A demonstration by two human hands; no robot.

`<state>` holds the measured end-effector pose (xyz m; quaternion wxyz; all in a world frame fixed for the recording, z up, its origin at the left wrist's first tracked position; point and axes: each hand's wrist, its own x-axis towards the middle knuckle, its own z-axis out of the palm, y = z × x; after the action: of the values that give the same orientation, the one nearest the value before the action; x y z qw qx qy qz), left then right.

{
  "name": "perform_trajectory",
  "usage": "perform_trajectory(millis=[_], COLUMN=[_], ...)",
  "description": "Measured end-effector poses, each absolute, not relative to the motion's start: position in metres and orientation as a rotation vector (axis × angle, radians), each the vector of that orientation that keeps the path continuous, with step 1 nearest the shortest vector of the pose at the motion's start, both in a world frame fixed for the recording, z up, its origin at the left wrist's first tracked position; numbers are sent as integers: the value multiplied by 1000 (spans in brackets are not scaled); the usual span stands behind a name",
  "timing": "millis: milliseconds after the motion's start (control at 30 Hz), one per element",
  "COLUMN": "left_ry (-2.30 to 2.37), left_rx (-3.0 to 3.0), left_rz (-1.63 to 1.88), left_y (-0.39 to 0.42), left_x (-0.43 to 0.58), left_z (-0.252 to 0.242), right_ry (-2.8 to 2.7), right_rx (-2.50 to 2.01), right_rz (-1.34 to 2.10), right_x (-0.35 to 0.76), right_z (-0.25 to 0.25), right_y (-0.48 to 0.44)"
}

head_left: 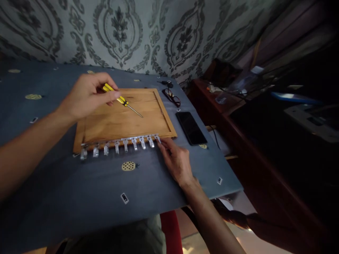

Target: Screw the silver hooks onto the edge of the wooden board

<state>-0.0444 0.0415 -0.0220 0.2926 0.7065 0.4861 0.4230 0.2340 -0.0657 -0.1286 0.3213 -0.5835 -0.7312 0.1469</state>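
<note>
My left hand [88, 93] is closed around the yellow handle of a screwdriver [122, 101]. The screwdriver's thin metal shaft points down and right above a wooden board with a raised frame [124, 121]. Along the board's near edge lies a metal rail with several hooks [125, 144], the hooks hanging toward me. At the rail's right end, my right hand [176, 160] pinches the last hook with thumb and fingers. Part of that hook is hidden behind the fingertips.
Right of the board lie a black phone [191, 128], a pair of glasses [171, 97] and some keys [166, 83]. A blue patterned cloth [92, 190] covers the table, whose right edge drops off. Beyond it stands a dark reddish desk [212, 100] with a plastic bottle [239, 84].
</note>
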Motion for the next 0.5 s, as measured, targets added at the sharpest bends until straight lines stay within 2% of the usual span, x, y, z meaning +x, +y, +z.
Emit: perform_trajectory(millis=[267,500], left_ry=[1470,1560], left_rx=[2043,2328], left_rz=[801,709], left_y=[41,43], left_x=[-97,-116], left_z=[-79,-97], right_ry=[-1922,-1963], right_rx=[-1496,-1514], right_rz=[326,279], right_x=[236,240], right_z=[-129,-128], right_y=[-65,-64])
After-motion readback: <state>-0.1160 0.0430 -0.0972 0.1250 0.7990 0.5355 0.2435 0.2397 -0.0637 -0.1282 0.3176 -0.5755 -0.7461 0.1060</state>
